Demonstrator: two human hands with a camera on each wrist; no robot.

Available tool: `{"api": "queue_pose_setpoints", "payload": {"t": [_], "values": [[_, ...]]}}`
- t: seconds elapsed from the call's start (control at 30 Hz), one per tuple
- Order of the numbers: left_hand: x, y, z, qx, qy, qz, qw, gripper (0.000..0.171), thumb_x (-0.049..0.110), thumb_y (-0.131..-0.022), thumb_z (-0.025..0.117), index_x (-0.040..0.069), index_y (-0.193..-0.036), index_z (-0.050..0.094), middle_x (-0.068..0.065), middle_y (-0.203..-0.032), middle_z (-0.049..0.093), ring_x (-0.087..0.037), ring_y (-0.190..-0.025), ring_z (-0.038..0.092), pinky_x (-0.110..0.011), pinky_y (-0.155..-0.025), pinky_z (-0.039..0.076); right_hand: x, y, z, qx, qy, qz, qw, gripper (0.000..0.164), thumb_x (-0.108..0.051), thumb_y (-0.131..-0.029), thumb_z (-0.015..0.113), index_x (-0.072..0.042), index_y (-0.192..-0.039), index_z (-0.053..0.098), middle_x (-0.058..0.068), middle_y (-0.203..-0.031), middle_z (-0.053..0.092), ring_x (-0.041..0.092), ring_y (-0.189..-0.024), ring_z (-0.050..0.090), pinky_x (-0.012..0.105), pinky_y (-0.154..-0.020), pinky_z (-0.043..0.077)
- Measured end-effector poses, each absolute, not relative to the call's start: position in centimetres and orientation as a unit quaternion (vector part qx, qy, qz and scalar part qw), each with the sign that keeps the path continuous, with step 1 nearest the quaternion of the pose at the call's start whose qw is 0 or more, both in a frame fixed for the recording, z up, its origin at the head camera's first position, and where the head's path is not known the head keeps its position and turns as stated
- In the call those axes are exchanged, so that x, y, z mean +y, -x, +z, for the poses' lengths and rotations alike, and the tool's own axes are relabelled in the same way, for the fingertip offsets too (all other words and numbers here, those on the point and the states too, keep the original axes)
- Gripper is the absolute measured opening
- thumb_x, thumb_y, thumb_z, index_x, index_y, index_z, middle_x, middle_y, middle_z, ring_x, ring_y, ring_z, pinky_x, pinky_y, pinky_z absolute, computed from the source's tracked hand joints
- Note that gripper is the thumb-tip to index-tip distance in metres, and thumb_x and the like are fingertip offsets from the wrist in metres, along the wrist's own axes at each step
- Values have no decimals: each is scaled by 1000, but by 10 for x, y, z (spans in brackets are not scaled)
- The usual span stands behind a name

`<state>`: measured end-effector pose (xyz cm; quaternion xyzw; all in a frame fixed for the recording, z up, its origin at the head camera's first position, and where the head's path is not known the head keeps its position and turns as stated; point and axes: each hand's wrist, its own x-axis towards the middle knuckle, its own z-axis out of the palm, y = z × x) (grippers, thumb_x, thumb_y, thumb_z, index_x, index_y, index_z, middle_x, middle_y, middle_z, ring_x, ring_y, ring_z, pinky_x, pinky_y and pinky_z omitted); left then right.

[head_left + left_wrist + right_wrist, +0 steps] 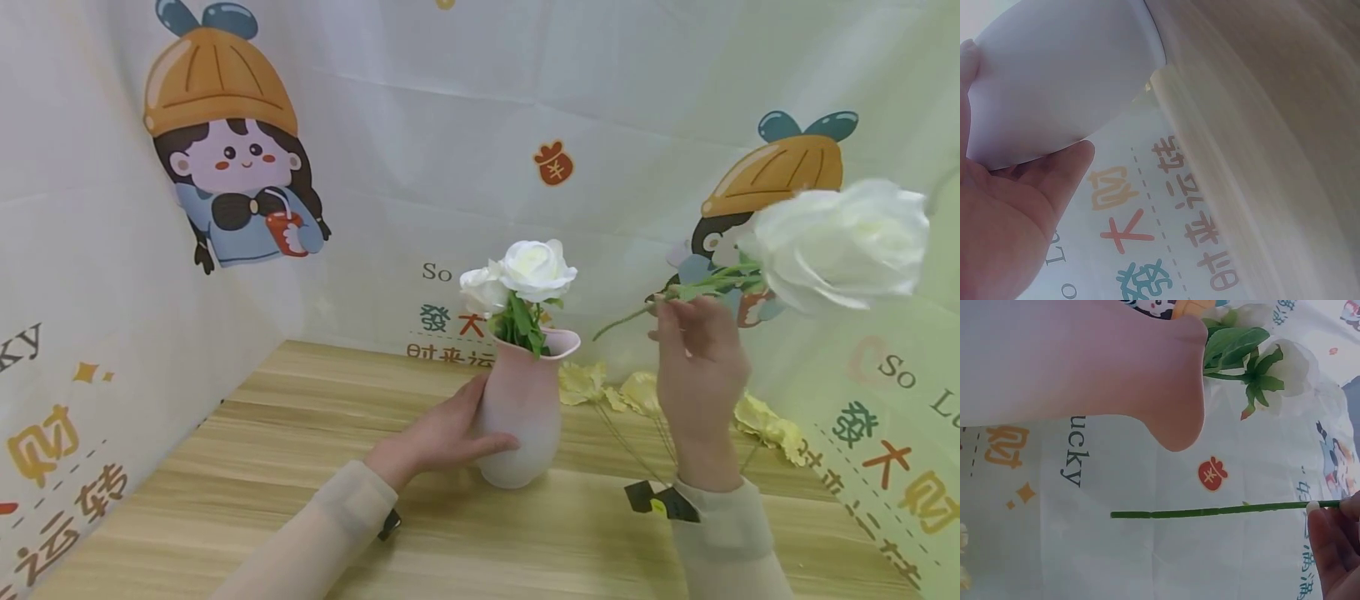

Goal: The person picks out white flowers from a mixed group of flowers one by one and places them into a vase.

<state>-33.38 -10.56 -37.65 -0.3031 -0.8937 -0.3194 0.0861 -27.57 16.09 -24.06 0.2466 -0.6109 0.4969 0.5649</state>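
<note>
A pink-and-white vase with a flared lip stands upright on the wooden table. White roses with green leaves rise from its mouth. My left hand holds the vase's left side, thumb across the front; in the left wrist view its fingers curve round the white body. Raised to the right of the vase, my right hand pinches the green stem of another white rose. That bloom points right, and the bare stem end points left toward the vase, apart from its lip.
Several yellow flowers on thin stems lie on the table behind and beside my right forearm. A black object shows by the right cuff. Printed cloth hangs close behind the table and along its sides.
</note>
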Motion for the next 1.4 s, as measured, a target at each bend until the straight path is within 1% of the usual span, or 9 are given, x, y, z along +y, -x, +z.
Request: {"api": "queue_pose_setpoints", "payload": {"t": [0.1, 0.2, 0.27, 0.7, 0.87, 1.03, 1.13, 1.27, 1.4], "values": [[-106, 334, -376, -894, 303, -319, 86, 110, 74, -81, 63, 6, -155, 16, -11, -142, 41, -18, -119, 48, -42, -99, 46, 157, 269, -235, -563, -287, 522, 572, 9, 18, -88, 62, 22, -92, 56, 18, -88, 67, 18, -77, 66, 18, -65, 56], [-106, 334, -376, -894, 302, -319, 88, 110, 73, -81, 63, 6, -155, 17, -11, -141, 42, -18, -118, 48, -41, -98, 47, 158, 270, -233, -514, -337, 556, 559, 12, 18, -88, 60, 23, -99, 57, 27, -93, 64, 29, -82, 65, 22, -67, 57], [-106, 334, -377, -893, 304, -318, 91, 109, 73, -81, 63, 6, -154, 17, -11, -141, 43, -18, -118, 49, -41, -98, 47, 159, 272, -233, -485, -363, 577, 547, 17, 19, -87, 60, 23, -104, 57, 31, -95, 62, 32, -84, 65, 24, -67, 58], [-106, 334, -379, -893, 305, -313, 103, 110, 73, -81, 63, 5, -154, 18, -12, -141, 43, -19, -118, 49, -40, -99, 46, 152, 264, -230, -432, -399, 632, 505, 22, 23, -85, 58, 21, -107, 58, 33, -93, 64, 34, -81, 66, 24, -63, 58], [-106, 333, -378, -894, 305, -311, 104, 109, 73, -82, 63, 5, -154, 18, -13, -143, 42, -20, -120, 48, -41, -100, 45, 148, 263, -231, -429, -400, 652, 481, 22, 24, -84, 57, 21, -105, 60, 28, -97, 64, 34, -83, 65, 24, -62, 57], [-106, 332, -377, -895, 303, -310, 104, 108, 71, -82, 64, 5, -154, 18, -14, -141, 43, -20, -119, 49, -40, -100, 45, 143, 265, -236, -474, -383, 634, 476, 16, 23, -86, 57, 25, -101, 54, 22, -99, 65, 29, -84, 65, 22, -63, 57], [-105, 331, -376, -897, 300, -310, 98, 109, 71, -82, 65, 5, -154, 18, -14, -139, 44, -20, -117, 50, -40, -98, 46, 141, 265, -239, -499, -376, 620, 474, 14, 23, -86, 56, 25, -100, 51, 19, -101, 66, 27, -84, 66, 21, -63, 57], [-105, 331, -375, -900, 296, -307, 92, 110, 73, -81, 64, 5, -154, 18, -14, -139, 45, -20, -117, 50, -40, -98, 47, 137, 267, -240, -517, -376, 615, 461, 19, 24, -87, 55, 22, -106, 52, 19, -99, 66, 26, -83, 65, 20, -63, 56], [-105, 332, -375, -900, 297, -307, 91, 111, 74, -80, 63, 5, -154, 17, -14, -139, 45, -21, -116, 51, -40, -97, 47, 134, 274, -243, -556, -358, 592, 462, 22, 24, -87, 58, 21, -108, 54, 23, -92, 65, 24, -79, 64, 18, -60, 55]]}}
